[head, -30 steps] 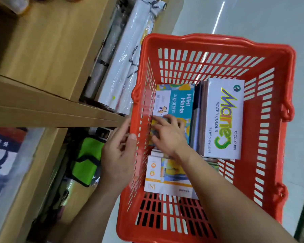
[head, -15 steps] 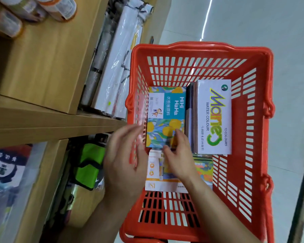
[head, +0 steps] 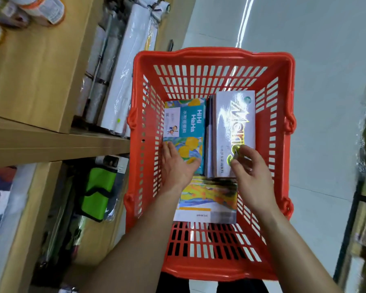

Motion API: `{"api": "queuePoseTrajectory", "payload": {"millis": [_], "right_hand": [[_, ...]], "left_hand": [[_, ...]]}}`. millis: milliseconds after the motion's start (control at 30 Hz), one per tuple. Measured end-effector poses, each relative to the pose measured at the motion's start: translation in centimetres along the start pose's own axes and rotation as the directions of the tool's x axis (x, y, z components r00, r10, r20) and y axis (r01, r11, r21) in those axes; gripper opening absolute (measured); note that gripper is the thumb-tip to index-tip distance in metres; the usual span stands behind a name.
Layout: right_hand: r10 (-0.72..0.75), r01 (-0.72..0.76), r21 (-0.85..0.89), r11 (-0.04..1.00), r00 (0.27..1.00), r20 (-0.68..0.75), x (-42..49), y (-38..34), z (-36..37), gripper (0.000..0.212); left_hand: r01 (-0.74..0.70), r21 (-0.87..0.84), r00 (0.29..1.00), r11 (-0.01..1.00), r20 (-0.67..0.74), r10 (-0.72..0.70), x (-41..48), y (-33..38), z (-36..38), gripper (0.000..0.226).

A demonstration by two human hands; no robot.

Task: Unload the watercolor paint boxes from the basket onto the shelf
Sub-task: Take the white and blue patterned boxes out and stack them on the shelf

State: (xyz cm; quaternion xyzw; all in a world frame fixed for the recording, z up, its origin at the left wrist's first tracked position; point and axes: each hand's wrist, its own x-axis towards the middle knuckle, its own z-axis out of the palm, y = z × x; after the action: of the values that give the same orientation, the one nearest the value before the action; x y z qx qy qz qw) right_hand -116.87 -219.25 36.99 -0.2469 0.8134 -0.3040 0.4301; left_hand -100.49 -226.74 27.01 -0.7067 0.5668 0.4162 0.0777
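- left hand (head: 178,166) lies flat on the teal paint box (head: 185,132), fingers spread, likely steadying it.
- right hand (head: 248,172) curls loosely over the white paint box (head: 234,132); grasp unclear.
- both remain inside the red basket (head: 283,144).

Both forearms bare, no sleeves visible; hands (head: 178,166) bare, no gloves.

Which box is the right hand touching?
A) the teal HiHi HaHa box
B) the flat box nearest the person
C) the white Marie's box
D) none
C: the right hand has its fingertips on the near end of the white Marie's box, while the left hand rests on the teal box.
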Motion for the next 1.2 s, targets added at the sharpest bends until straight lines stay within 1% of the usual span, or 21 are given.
{"api": "queuePoseTrajectory", "payload": {"millis": [67, 100, 167, 233, 300, 367, 433, 467, 533, 600, 700, 733, 800, 833, 867, 933, 1000, 1033, 1100, 1167, 1200], "right_hand": [[-0.003, 0.002, -0.022, 1.0, 1.0, -0.009, -0.1, 0.7, 0.2, 0.042], [-0.005, 0.004, -0.035, 0.999, 1.0, -0.012, -0.1, 1.0, 0.2, 0.042], [-0.011, 0.011, -0.043, 0.999, 1.0, -0.007, -0.3, 1.4, 0.2, 0.041], [-0.024, 0.024, -0.054, 0.998, 1.0, -0.005, -0.4, 1.5, 0.3, 0.041], [-0.04, 0.04, -0.073, 0.997, 0.999, -0.001, -0.5, 1.4, 0.4, 0.042], [-0.044, 0.045, -0.08, 0.996, 0.999, 0.01, -0.5, 1.2, 0.5, 0.043], [-0.042, 0.044, -0.086, 0.995, 0.999, 0.024, -0.4, 0.8, 0.5, 0.041], [-0.035, 0.038, -0.088, 0.995, 0.999, 0.035, -0.3, 0.7, 0.7, 0.039], [-0.015, 0.02, -0.066, 0.998, 0.996, 0.083, 0.0, 0.3, 1.3, 0.036], [0.0, 0.008, -0.059, 0.998, 0.99, 0.142, 0.6, -0.4, 2.5, 0.035], [-0.001, 0.009, -0.04, 0.999, 0.98, 0.197, 2.4, -2.4, 5.0, 0.029], [0.018, -0.016, -0.01, 1.0, 0.973, 0.231, 3.1, -3.2, 5.9, 0.033], [0.056, -0.055, -0.011, 0.998, 0.948, 0.313, 4.5, -4.4, 7.7, 0.054], [0.056, -0.045, -0.042, 0.998, 0.938, 0.341, 4.9, -4.9, 8.5, 0.058], [0.047, -0.023, -0.071, 0.997, 0.933, 0.357, 5.2, -5.2, 9.2, 0.054], [0.03, 0.007, -0.107, 0.994, 0.939, 0.342, 5.7, -5.7, 10.0, 0.042], [0.015, 0.023, -0.127, 0.992, 0.956, 0.291, 5.8, -6.0, 9.7, 0.038], [-0.011, 0.048, -0.144, 0.988, 0.968, 0.25, 5.7, -6.1, 9.1, 0.036], [-0.099, 0.124, -0.146, 0.981, 0.981, 0.169, 5.0, -6.3, 7.0, 0.033], [-0.186, 0.192, -0.042, 0.981, 0.977, 0.105, 3.5, -6.1, 4.1, 0.035], [-0.227, 0.226, 0.01, 0.974, 0.972, 0.055, 2.5, -5.9, 2.5, 0.037]], "left_hand": [[0.034, -0.077, 0.999, 0.996, 0.025, -0.033, 0.3, -0.4, 0.3, 0.142], [0.039, -0.085, 0.999, 0.996, 0.033, -0.036, 0.4, -0.5, 0.4, 0.15], [0.014, -0.026, 0.998, 1.0, 0.061, -0.012, 0.5, -0.4, 0.7, 0.158], [-0.017, 0.026, 0.997, 1.0, 0.081, 0.015, 0.7, 0.0, 1.0, 0.159], [-0.021, 0.014, 0.997, 1.0, 0.071, 0.02, 1.1, 0.1, 0.8, 0.151], [-0.012, -0.021, 0.998, 1.0, 0.06, 0.014, 1.5, 0.0, 0.1, 0.139], [-0.034, -0.018, 0.997, 0.999, 0.066, 0.035, 1.4, 0.3, -0.9, 0.125], [-0.056, -0.019, 0.996, 0.998, 0.067, 0.057, 1.2, 0.6, -1.3, 0.116], [-0.087, -0.078, 0.995, 0.993, 0.044, 0.09, 0.5, 0.8, -1.9, 0.09], [-0.114, -0.178, 0.993, 0.977, -0.034, 0.11, -0.6, 0.2, -2.5, 0.069], [-0.188, -0.298, 0.976, 0.936, -0.166, 0.143, -2.4, -1.1, -3.5, 0.063], [-0.203, -0.314, 0.972, 0.927, -0.179, 0.152, -2.7, -1.2, -3.6, 0.062], [-0.213, -0.324, 0.973, 0.922, -0.157, 0.17, -3.0, -1.1, -3.6, 0.062], [-0.219, -0.318, 0.972, 0.922, -0.148, 0.18, -3.1, -0.9, -3.5, 0.063], [-0.222, -0.313, 0.972, 0.924, -0.149, 0.183, -3.2, -0.8, -3.4, 0.063], [-0.208, -0.344, 0.975, 0.915, -0.143, 0.168, -3.6, -0.8, -3.1, 0.062], [-0.208, -0.407, 0.978, 0.889, -0.116, 0.176, -4.1, -1.1, -3.1, 0.064], [-0.23, -0.446, 0.973, 0.865, -0.11, 0.202, -4.5, -1.1, -3.2, 0.059], [-0.267, -0.554, 0.962, 0.789, -0.109, 0.25, -5.4, -0.7, -3.2, 0.04], [-0.28, -0.63, 0.96, 0.725, -0.157, 0.234, -6.3, 0.1, -3.3, 0.024], [-0.28, -0.656, 0.96, 0.701, -0.191, 0.204, -6.5, 0.5, -3.3, 0.02]]}}
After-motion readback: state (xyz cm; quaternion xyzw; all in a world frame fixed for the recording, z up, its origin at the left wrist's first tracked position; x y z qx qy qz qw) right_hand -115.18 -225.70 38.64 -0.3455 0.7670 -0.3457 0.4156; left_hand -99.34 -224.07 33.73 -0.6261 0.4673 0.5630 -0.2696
